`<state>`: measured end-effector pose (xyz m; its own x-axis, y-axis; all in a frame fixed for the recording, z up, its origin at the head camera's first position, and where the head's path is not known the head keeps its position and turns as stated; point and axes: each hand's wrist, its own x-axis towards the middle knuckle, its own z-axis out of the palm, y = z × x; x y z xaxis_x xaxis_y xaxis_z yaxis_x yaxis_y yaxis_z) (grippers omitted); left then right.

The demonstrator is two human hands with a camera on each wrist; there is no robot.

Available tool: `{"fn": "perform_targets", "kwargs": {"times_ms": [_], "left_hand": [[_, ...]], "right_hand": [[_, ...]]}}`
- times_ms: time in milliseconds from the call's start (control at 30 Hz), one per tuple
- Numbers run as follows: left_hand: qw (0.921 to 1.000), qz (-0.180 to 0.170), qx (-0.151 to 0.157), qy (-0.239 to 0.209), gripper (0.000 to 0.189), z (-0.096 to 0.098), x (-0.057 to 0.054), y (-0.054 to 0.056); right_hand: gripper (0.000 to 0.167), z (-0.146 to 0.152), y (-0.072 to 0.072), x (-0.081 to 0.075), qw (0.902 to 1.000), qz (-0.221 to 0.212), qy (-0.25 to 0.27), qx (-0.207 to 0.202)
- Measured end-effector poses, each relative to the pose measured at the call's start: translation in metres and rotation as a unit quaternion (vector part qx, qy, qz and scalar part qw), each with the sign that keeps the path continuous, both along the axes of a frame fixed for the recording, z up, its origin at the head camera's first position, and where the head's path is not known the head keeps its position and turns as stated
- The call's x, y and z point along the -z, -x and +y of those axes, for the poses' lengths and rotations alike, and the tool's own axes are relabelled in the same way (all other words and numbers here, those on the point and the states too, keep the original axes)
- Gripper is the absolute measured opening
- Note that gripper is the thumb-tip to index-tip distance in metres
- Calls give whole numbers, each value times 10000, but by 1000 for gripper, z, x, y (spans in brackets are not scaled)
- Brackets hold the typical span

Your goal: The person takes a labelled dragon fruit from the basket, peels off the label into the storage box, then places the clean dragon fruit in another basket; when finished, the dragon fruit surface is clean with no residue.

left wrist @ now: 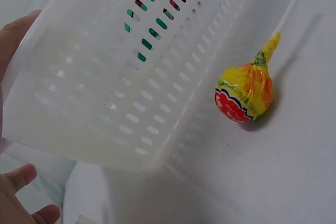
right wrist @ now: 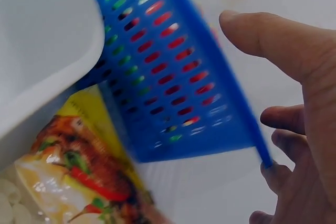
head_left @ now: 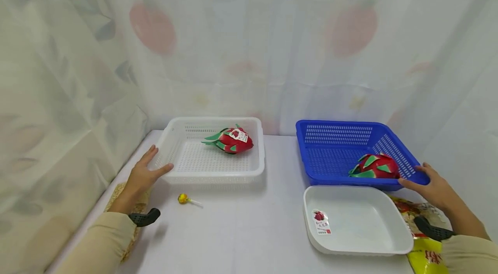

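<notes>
My left hand (head_left: 142,176) is at the near left corner of a white perforated basket (head_left: 212,173), fingers spread along its side and thumb near the rim. A red dragon fruit with green scales and a sticker (head_left: 242,146) lies in this basket. On the right, my right hand (head_left: 437,189) spreads round the near right corner of a blue perforated basket (head_left: 323,159), its fingertips at the rim. Another dragon fruit (head_left: 379,168) lies inside it, near the front wall. A yellow-wrapped lollipop (left wrist: 244,93) lies on the table before the white basket.
A white tub (head_left: 362,222) with a dragon fruit sticker stands right in front of the blue basket. Beside it lie a printed food packet (right wrist: 89,166) and a yellow packet (head_left: 428,259). A bag with tan contents (head_left: 130,246) lies under my left forearm. Curtains (head_left: 249,49) enclose the table.
</notes>
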<state>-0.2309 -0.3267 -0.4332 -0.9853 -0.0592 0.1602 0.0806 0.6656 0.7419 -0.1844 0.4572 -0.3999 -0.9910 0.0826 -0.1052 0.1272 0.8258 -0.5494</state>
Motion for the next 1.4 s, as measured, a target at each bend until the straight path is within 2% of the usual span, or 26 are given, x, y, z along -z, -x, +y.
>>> {"fn": "perform_targets", "kwargs": {"times_ms": [233, 500, 733, 933, 1200, 1400], "left_hand": [[9998, -98, 147, 121, 97, 3, -2, 1], [9996, -198, 173, 86, 97, 4, -4, 1], [9996, -210, 94, 136, 97, -1, -3, -2], [9996, -229, 106, 123, 97, -1, -4, -1], [9993, -303, 143, 148, 98, -2, -1, -3], [9995, -251, 163, 138, 98, -1, 1, -1]], "right_hand": [[94, -8, -11, -16, 9958, 854, -265, 199], [91, -35, -18, -49, 9897, 1406, -254, 22], [93, -69, -18, -80, 9826, 1801, -261, -362], [94, -96, -22, -101, 9756, 2052, 1, -786], [89, -120, -27, -121, 9653, 2183, 320, -1399], [89, -143, -26, -133, 9599, 2243, 429, -1627]]}}
